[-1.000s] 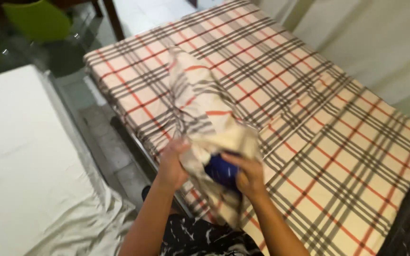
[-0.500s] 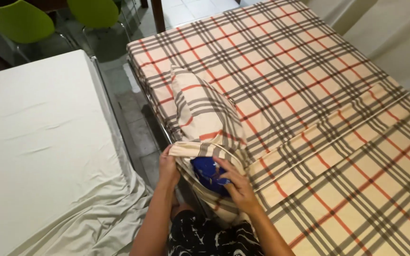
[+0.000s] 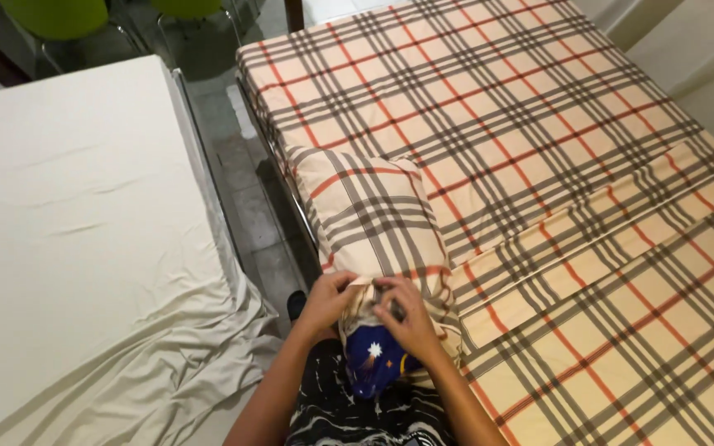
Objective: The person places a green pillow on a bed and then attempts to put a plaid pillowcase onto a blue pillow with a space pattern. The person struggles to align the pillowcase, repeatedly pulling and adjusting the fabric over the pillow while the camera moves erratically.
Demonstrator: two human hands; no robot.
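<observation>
A pillow in a cream plaid pillowcase lies along the near edge of the bed. Its dark blue starred inner pillow sticks out of the open end close to me. My left hand grips the left side of the case's opening. My right hand pinches the cloth at the opening's top, just above the blue end. Both hands sit side by side, touching the fabric.
The bed carries a matching plaid sheet, with a folded plaid cover at the right. Another bed with a rumpled white sheet stands at the left across a narrow tiled gap. Green chairs are at the far left.
The pillow now lies flatter on the bed and more of it is inside the case. My hands have closed together at the opening, and the view has shifted right.
</observation>
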